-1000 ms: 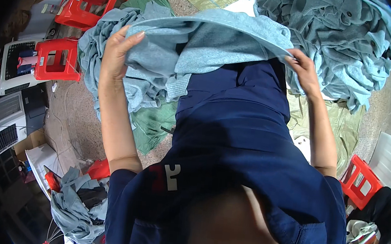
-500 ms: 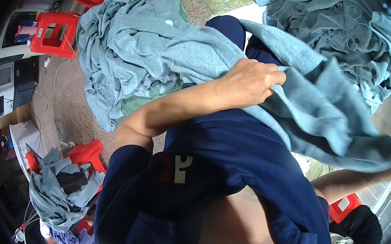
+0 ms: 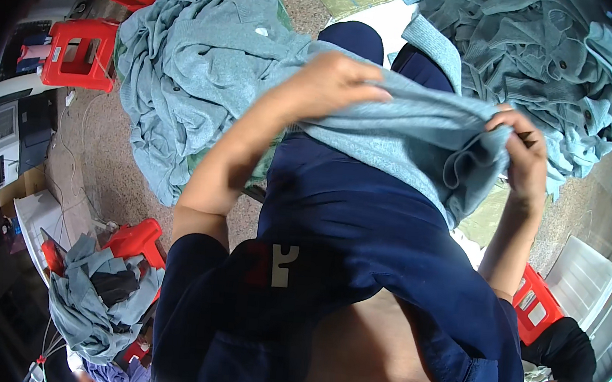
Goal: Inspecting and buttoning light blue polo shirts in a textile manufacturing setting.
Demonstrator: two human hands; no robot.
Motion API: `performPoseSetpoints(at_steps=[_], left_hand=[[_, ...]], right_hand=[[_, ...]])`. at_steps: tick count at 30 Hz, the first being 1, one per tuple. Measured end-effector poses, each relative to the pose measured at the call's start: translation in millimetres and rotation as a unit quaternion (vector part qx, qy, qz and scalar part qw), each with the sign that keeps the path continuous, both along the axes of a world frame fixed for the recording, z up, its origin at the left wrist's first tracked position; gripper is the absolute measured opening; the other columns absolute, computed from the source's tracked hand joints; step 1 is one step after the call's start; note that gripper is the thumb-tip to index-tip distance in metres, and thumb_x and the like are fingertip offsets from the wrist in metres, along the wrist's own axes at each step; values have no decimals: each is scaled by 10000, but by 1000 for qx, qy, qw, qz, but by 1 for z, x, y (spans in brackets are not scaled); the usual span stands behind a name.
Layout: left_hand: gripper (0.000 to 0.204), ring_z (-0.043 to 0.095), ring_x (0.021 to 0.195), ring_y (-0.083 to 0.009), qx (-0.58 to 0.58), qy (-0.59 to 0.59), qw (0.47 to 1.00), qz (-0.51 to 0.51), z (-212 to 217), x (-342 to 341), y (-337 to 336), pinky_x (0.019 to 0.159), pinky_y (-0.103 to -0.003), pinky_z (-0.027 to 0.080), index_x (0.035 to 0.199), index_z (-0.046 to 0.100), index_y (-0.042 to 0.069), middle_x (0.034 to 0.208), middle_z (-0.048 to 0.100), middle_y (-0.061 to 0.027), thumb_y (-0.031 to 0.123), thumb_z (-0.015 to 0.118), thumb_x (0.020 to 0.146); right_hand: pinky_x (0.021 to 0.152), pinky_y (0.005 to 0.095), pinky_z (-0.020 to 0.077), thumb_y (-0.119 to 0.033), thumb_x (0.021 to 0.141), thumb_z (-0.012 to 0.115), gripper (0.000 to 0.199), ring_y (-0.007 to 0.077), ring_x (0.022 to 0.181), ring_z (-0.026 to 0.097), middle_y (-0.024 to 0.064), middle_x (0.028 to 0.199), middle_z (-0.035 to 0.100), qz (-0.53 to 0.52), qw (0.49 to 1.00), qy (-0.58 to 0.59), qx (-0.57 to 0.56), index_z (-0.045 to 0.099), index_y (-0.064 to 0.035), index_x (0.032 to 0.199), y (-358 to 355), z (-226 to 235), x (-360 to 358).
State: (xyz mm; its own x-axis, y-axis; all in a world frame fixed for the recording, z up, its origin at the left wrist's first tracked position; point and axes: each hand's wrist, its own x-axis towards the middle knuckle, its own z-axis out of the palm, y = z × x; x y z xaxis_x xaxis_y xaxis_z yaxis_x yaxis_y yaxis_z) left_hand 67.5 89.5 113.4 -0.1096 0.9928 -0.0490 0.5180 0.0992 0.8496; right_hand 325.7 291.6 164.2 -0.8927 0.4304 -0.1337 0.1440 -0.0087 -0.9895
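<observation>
At far left a red plastic stool [image 3: 80, 51] stands on the speckled floor [image 3: 112, 172]; lower down, another red stool [image 3: 141, 238] carries a heap of grey-blue cloth [image 3: 92, 303], its seat mostly buried. A large grey-blue knit pile [image 3: 185, 69] spreads over the floor beside it. The left hand [image 3: 335, 83] lies over a grey-blue knit garment [image 3: 407, 138], fingers together and pressed on the fabric — whether they pinch it cannot be told. The garment stretches across the person's navy-clad lap to the right hand [image 3: 520, 149], whose fingers are clamped on a bunched end. Behind, a second knit pile [image 3: 547, 59] — buttons showing — runs out of view.
</observation>
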Motion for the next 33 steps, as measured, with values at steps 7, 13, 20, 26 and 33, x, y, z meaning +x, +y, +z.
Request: performPoseSetpoints(at_steps=[7, 13, 20, 26, 33], left_hand=[[180, 465, 660, -31, -9, -84, 987, 139, 41, -76, -62, 605, -210, 379, 819, 651, -1, 690, 546, 50, 174, 679, 847], [148, 494, 694, -13, -35, -222, 940, 256, 13, -84, -102, 634, -185, 386, 904, 672, 43, 769, 600, 76, 174, 700, 839], [156, 493, 735, -33, -38, -228, 928, 293, -31, -69, -102, 676, -192, 381, 885, 670, 36, 810, 606, 55, 176, 703, 826], [167, 539, 752, -34, -51, -323, 908, 263, -15, -50, -77, 692, -179, 416, 956, 647, 12, 821, 624, 33, 143, 656, 853], [166, 519, 792, -28, 37, -390, 894, 216, 30, -7, -54, 730, -181, 412, 969, 626, 4, 864, 609, 30, 158, 614, 908]], right_hand=[[753, 207, 442, -217, 905, 549, 288, 117, 861, 572, 80, 1063, 581, 6, 977, 203, -71, 562, 27, 1057, 45, 29, -28], [808, 240, 459, -117, 940, 474, 252, 109, 831, 606, 38, 946, 649, -69, 989, 98, -83, 609, 14, 1108, 72, -29, -75], [728, 221, 449, -49, 876, 589, 180, 114, 762, 563, 26, 925, 603, -222, 952, -32, 206, 684, -50, 1029, 57, -113, -84], [588, 264, 472, 68, 735, 637, 332, 162, 719, 568, 63, 905, 562, 21, 849, 182, 495, 696, -93, 1019, -60, -14, -98], [514, 274, 501, -1, 664, 681, 170, 195, 657, 609, 92, 850, 599, 80, 795, 350, 489, 626, 5, 824, -103, -12, -120]])
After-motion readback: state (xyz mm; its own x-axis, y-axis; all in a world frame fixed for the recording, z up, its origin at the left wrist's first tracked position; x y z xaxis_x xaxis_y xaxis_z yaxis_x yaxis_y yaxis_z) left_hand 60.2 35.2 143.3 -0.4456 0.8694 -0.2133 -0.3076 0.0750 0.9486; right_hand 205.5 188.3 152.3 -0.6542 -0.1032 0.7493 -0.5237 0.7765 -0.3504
